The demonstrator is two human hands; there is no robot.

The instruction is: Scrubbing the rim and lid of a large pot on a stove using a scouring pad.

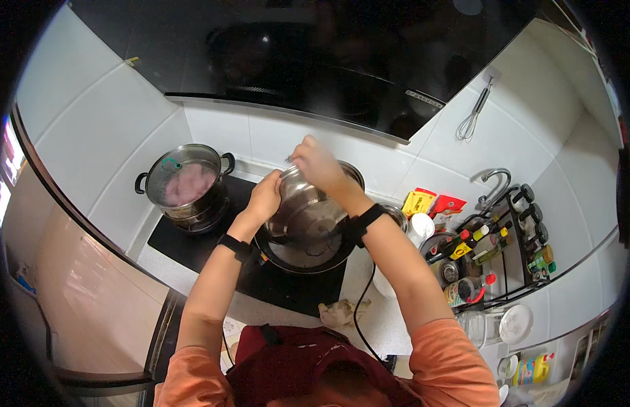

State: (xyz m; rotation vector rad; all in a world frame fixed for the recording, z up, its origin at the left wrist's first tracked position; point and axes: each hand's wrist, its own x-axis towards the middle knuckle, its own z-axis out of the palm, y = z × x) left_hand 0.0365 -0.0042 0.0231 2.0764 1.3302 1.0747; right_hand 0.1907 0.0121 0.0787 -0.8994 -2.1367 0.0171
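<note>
A stainless steel bowl or pot is tilted over a dark wok on the black cooktop. My left hand grips its rim on the left side. At its top edge, my right hand is blurred, with the fingers bunched near a small greyish thing too indistinct to name. Liquid or a wet sheen shows in the wok, though much of its inside is hidden by the bowl. Left of the wok, a steel pot with a glass lid stands on the cooktop; something pinkish and a green-handled item show through the lid.
A range hood hangs low above the stove. To the right stand a rack with sauce bottles, seasoning packets and a faucet. A black cable crosses the counter beside a crumpled cloth or bag.
</note>
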